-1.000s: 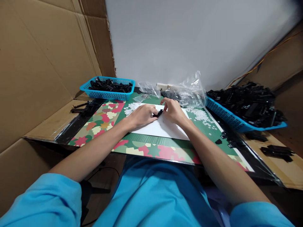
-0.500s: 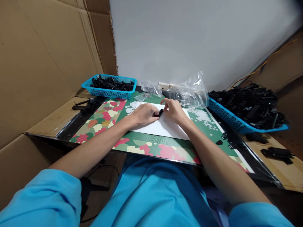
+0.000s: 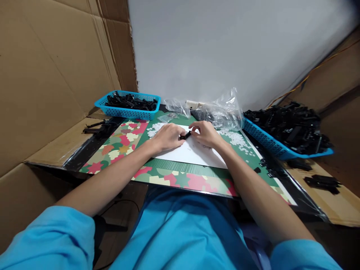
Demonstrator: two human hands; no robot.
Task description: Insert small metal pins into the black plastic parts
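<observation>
A small black plastic part (image 3: pixel 185 135) is pinched between the thumb and fingers of my left hand (image 3: pixel 169 136), low over a white sheet (image 3: pixel 194 155). My right hand (image 3: pixel 206 134) is close against the part's right end. Its fingers are curled with the tips drawn together; whatever they hold, if anything, is too small to make out. Tiny dark bits (image 3: pixel 189 149) lie on the sheet below the hands. Small white discs are scattered on both sides, one pile (image 3: pixel 153 129) behind my left hand and another pile (image 3: pixel 237 139) right of my right hand.
A blue basket (image 3: pixel 128 113) of black parts stands at the back left. A larger blue basket (image 3: pixel 270 144), heaped with black parts, is at the right. Clear plastic bags (image 3: pixel 219 114) lie at the back by the wall. Loose black parts (image 3: pixel 322 182) rest on cardboard at the right.
The black part has turned slightly and extends more to the right from my left fingers. My right fingertips have lowered and drawn closer together beside it. The whole view has shifted slightly.
</observation>
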